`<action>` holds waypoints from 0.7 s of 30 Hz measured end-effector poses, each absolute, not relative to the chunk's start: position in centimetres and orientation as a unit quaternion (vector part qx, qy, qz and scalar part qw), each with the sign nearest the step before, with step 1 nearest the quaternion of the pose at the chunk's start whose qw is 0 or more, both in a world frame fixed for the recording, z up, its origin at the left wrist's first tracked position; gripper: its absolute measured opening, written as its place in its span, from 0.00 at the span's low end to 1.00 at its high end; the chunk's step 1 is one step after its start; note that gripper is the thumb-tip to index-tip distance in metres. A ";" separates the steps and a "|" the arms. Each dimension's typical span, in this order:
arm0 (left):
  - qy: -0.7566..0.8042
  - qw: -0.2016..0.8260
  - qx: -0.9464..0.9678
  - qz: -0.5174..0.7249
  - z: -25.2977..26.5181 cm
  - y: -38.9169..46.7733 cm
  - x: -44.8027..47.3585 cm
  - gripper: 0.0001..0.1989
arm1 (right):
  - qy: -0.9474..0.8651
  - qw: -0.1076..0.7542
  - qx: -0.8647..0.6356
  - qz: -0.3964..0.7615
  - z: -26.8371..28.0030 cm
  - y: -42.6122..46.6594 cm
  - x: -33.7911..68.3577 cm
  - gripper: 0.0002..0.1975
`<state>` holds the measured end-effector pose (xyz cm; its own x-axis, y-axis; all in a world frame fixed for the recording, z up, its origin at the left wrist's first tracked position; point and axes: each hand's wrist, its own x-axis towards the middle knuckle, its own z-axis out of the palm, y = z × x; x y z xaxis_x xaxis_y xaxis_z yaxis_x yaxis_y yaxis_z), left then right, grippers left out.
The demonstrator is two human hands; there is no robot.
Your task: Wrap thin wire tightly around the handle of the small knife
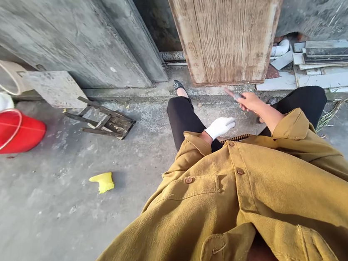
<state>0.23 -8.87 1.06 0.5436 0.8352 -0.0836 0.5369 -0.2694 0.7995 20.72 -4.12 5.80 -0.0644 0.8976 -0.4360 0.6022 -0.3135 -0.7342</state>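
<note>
A wooden board (225, 36) with vertical plank grooves and worn, pale brown paint leans upright in front of me. My right hand (249, 101) is bare and closed around a slim tool (237, 96) with a greyish part near the fingers. Its thin, blurred tip reaches close to the board's lower edge; the exact kind of tool is unclear. In a white glove, my left hand (220, 128) is held near my left knee, away from the board. Its fingers are curled together, with nothing seen in them.
A small wooden stool (107, 119) lies tipped on the concrete floor at left, near a red bucket (30, 134) and a beige tub (3, 72). A yellow scrap (104, 182) lies nearer me. Stacked panels (342, 61) rest along the wall at right.
</note>
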 end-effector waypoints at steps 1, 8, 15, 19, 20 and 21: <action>0.445 0.414 0.772 0.187 1.0 -8.7 0.1 0.12 | -0.581 0.095 -0.671 0.450 5.2 -4.0 20.9 0.12; 0.476 0.439 0.709 0.279 0.6 -6.9 -2.2 0.08 | -0.671 -0.128 -0.455 0.570 3.6 -4.7 20.9 0.13; 0.482 0.565 0.591 0.316 -0.5 -6.6 -4.3 0.09 | -0.672 -0.118 -0.320 0.657 3.2 -3.7 22.5 0.24; 0.499 0.579 0.568 0.306 -0.8 -6.6 -3.9 0.11 | -0.655 -0.005 -0.323 0.683 3.5 -3.5 22.8 0.28; 0.507 0.566 0.572 0.308 -0.7 -6.8 -3.6 0.11 | -0.639 0.067 -0.349 0.682 3.8 -3.5 22.4 0.27; 0.512 0.554 0.580 0.308 -0.6 -7.1 -3.2 0.12 | -0.617 0.141 -0.378 0.676 4.2 -3.4 21.9 0.25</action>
<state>-3.20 -7.07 -0.59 0.2866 0.9345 -0.2111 0.2524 0.1389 0.9576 21.91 -3.36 4.15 -0.6747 0.6566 -0.3372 0.2765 -0.1988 -0.9402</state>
